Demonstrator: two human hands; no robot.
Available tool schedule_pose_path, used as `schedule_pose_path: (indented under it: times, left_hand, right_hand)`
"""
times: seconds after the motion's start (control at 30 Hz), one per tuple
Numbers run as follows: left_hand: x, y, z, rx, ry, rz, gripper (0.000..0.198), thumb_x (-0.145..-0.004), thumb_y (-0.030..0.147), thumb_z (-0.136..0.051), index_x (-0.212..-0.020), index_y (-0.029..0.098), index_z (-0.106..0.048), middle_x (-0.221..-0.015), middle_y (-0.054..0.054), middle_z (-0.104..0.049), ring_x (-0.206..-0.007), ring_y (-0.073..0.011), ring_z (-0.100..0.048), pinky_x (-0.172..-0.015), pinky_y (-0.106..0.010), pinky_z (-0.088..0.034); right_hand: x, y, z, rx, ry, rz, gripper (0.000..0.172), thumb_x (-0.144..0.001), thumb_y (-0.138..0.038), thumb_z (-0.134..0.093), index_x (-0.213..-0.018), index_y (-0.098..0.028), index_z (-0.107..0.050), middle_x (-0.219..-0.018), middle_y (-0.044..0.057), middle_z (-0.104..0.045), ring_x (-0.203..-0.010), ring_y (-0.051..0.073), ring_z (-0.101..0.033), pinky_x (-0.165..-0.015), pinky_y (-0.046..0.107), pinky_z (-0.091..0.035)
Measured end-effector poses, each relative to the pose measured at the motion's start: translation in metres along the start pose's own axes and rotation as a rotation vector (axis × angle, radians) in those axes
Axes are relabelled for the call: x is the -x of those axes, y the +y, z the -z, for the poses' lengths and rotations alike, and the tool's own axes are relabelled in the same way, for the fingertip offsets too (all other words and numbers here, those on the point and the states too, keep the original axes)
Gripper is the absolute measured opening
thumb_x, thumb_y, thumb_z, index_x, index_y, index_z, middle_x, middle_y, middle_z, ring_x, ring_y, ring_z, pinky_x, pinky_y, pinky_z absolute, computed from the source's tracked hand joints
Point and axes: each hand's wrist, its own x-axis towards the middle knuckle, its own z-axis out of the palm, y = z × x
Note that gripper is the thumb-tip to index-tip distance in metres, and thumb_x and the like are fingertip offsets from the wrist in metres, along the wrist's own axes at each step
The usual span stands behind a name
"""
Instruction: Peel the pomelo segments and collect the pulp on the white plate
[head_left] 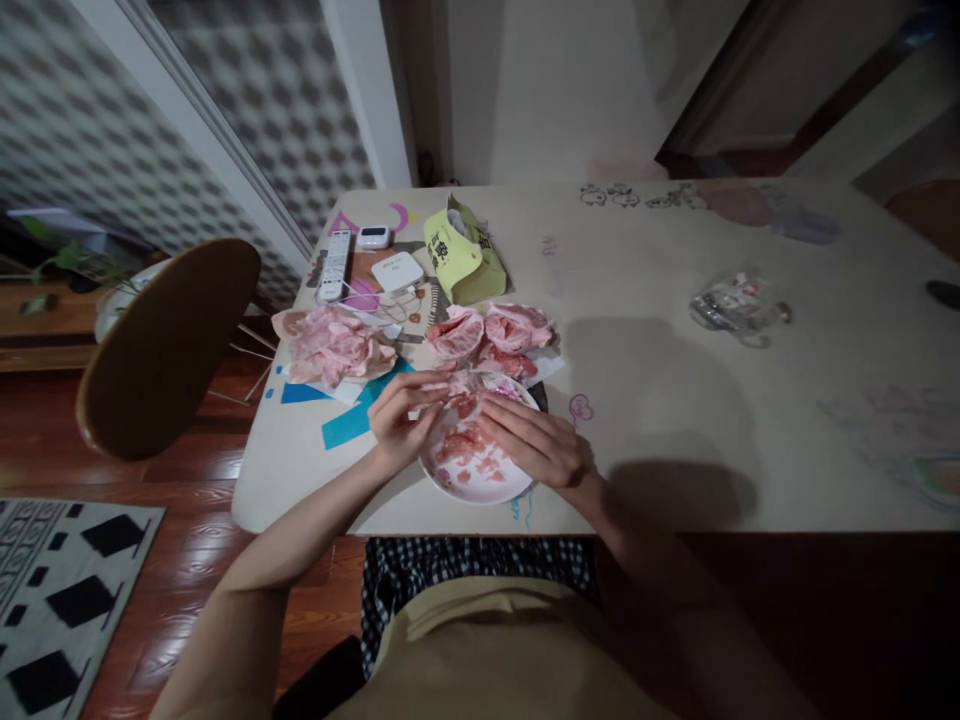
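Both hands hover over a white plate (480, 488) that holds pink pieces of pomelo flesh. My left hand (401, 420) and my right hand (529, 435) are closed together on a pomelo segment (466, 392), pinching its skin above the plate. Behind the plate lie several unpeeled pink pomelo segments (491, 335). To the left sits a heap of pale pink peeled pomelo skin (334, 347) on paper.
A yellow tissue pack (459, 255), a white remote (335, 265), a small white box (397, 271) and a white device (373, 237) stand at the table's back left. A clear wrapper (731, 303) lies to the right. A brown chair (161, 345) stands left of the table.
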Motion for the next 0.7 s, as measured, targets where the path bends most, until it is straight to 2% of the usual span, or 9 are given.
schedule_pose_path:
  times: [0.13, 0.37, 0.6, 0.7]
  left_hand:
    - [-0.001, 0.003, -0.001, 0.021, -0.016, -0.010, 0.013, -0.090, 0.011, -0.074, -0.098, 0.021, -0.072, -0.105, -0.004, -0.078, -0.099, -0.0179, -0.077, -0.083, -0.033, -0.064]
    - [0.001, 0.014, -0.004, 0.055, -0.062, 0.024, 0.008, -0.092, 0.014, -0.074, -0.096, 0.020, -0.072, -0.105, -0.006, -0.079, -0.100, -0.0193, -0.078, -0.084, -0.033, -0.063]
    - [0.000, 0.013, -0.004, 0.081, -0.044, 0.047, 0.011, -0.090, 0.012, -0.075, -0.097, 0.020, -0.072, -0.106, -0.006, -0.079, -0.102, -0.0195, -0.077, -0.086, -0.034, -0.063]
    - [0.001, 0.012, -0.004, 0.093, -0.044, 0.093, 0.010, -0.091, 0.013, -0.075, -0.097, 0.020, -0.072, -0.105, -0.006, -0.079, -0.101, -0.0201, -0.078, -0.086, -0.036, -0.064]
  right_hand:
    - [0.006, 0.002, -0.007, -0.031, 0.029, -0.016, 0.062, -0.093, -0.004, -0.069, -0.151, -0.008, -0.050, -0.136, 0.016, -0.071, -0.136, 0.025, -0.064, -0.108, 0.038, -0.063]
    - [0.012, 0.005, -0.013, -0.015, 0.016, -0.034, 0.058, -0.095, -0.004, -0.066, -0.151, -0.010, -0.051, -0.138, 0.014, -0.070, -0.136, 0.024, -0.063, -0.109, 0.038, -0.063]
    - [0.007, 0.005, -0.014, 0.019, 0.021, -0.034, 0.061, -0.093, -0.003, -0.066, -0.151, -0.009, -0.050, -0.135, 0.014, -0.072, -0.134, 0.024, -0.065, -0.109, 0.038, -0.063]
    - [0.004, 0.003, -0.011, 0.016, 0.022, -0.079, 0.056, -0.096, -0.002, -0.062, -0.150, -0.012, -0.053, -0.132, 0.012, -0.074, -0.130, 0.022, -0.068, -0.107, 0.038, -0.064]
